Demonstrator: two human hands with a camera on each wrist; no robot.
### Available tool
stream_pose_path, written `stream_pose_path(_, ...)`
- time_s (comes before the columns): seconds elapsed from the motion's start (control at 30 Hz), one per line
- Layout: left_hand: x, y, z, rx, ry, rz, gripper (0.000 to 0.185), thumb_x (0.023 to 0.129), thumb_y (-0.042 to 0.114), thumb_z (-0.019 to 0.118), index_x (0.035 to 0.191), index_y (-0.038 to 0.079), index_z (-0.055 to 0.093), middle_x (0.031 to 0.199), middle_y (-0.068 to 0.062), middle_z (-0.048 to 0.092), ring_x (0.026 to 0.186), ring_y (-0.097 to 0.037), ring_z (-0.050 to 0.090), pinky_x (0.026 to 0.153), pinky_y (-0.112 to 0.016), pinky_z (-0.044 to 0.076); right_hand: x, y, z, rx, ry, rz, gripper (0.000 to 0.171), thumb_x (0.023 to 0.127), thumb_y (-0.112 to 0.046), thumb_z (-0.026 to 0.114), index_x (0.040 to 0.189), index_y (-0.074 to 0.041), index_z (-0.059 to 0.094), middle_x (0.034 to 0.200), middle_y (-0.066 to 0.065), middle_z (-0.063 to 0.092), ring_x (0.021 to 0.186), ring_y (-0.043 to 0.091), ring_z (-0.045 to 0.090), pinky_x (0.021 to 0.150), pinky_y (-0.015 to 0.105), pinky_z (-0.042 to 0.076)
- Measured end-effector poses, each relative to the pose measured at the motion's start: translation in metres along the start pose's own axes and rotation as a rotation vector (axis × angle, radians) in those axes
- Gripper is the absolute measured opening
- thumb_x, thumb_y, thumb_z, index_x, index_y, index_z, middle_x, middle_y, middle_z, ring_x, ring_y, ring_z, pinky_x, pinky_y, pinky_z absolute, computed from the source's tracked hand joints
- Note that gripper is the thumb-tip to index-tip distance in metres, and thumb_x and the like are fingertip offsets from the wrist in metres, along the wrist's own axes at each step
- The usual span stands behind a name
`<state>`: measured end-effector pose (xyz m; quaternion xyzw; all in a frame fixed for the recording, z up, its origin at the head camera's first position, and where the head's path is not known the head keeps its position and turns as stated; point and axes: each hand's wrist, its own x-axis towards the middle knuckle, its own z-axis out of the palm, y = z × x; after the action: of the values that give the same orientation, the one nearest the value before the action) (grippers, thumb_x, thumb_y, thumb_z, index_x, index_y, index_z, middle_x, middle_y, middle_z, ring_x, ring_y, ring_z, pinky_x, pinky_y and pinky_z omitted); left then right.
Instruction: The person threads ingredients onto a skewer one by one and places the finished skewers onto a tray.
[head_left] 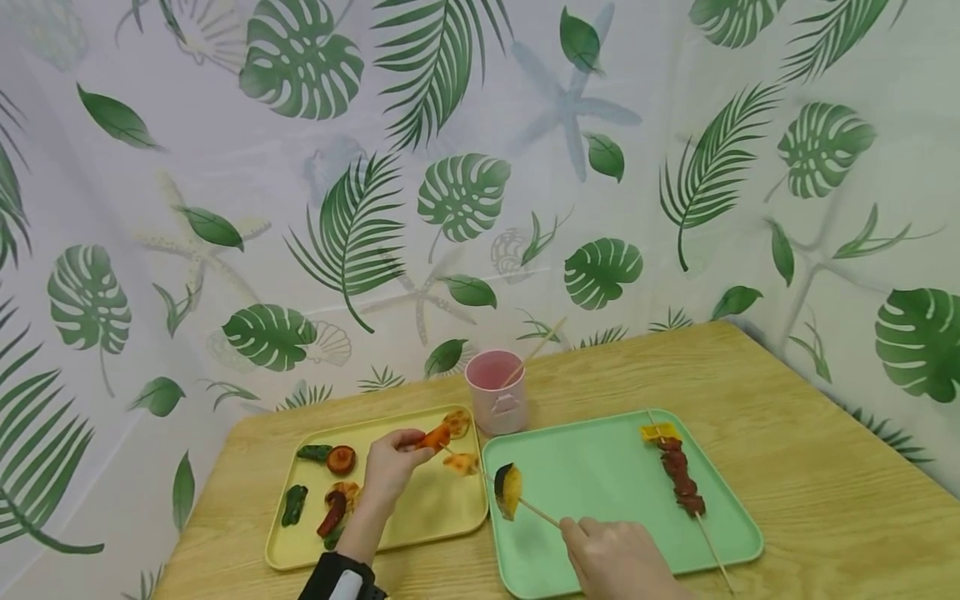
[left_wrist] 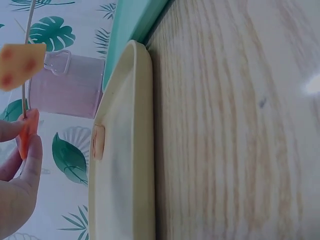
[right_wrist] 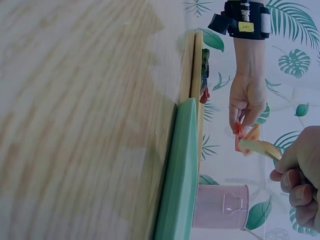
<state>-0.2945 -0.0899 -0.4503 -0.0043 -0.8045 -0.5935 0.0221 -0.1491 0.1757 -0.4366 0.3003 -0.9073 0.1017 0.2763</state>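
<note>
My left hand point(head_left: 392, 467) pinches an orange-red food piece point(head_left: 435, 437) between thumb and fingers, above the yellow tray point(head_left: 420, 521). In the left wrist view, a thin wooden skewer point(left_wrist: 26, 30) meets that orange-red piece point(left_wrist: 29, 131); how deep it goes, I cannot tell. Below it on the stick sits a yellow piece with reddish spots point(left_wrist: 21, 65). Nearer my right hand point(head_left: 618, 557), the skewer carries a pumpkin slice point(head_left: 507, 492) with dark rind. The right hand's fingers curl round the skewer's lower end, over the green tray point(head_left: 585, 475).
On the yellow tray lie a round brown piece point(head_left: 341, 460), green pieces point(head_left: 295, 505), a dark red curved piece point(head_left: 332, 512) and a browned round slice point(head_left: 456, 423). A pink bucket point(head_left: 501, 408) holding a stick stands behind. A skewer of brown meat point(head_left: 680, 475) lies on the green tray.
</note>
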Motion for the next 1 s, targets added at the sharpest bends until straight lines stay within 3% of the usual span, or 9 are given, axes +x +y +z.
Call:
stream_pose_path(0.47, -0.008, 0.008, 0.003, 0.005, 0.020, 0.017, 0.028, 0.078, 0.005, 0.072, 0.102, -0.006, 0.064, 0.086, -0.011, 0.062, 0.075, -0.016, 0.056, 0.067, -0.028, 0.047, 0.007, -0.004, 0.007, -0.019, 0.124, -0.049, 0.018, 0.062, -0.002, 0.077, 0.073, -0.007, 0.063, 0.051, -0.006, 0.041, 0.036, 0.003, 0.034, 0.032, 0.014, 0.023)
stream_pose_path(0.8, -0.010, 0.010, 0.002, -0.045, 0.029, 0.036, 0.027, 0.078, 0.002, 0.071, 0.101, -0.008, 0.063, 0.080, -0.009, 0.061, 0.072, -0.013, 0.056, 0.063, -0.023, 0.047, 0.008, -0.004, 0.010, -0.001, 0.130, -0.044, 0.018, 0.063, 0.001, 0.074, 0.078, -0.004, 0.066, 0.052, -0.005, 0.045, 0.037, 0.004, 0.038, 0.032, 0.013, 0.024)
stream_pose_path(1.0, -0.013, 0.011, 0.003, -0.081, 0.016, 0.048, 0.026, 0.079, 0.001, 0.070, 0.103, -0.007, 0.063, 0.083, -0.009, 0.061, 0.075, -0.014, 0.056, 0.067, -0.026, 0.049, 0.009, -0.002, 0.010, -0.012, 0.131, -0.056, 0.017, 0.064, 0.002, 0.072, 0.079, -0.002, 0.067, 0.054, -0.002, 0.049, 0.037, 0.006, 0.042, 0.032, 0.014, 0.028)
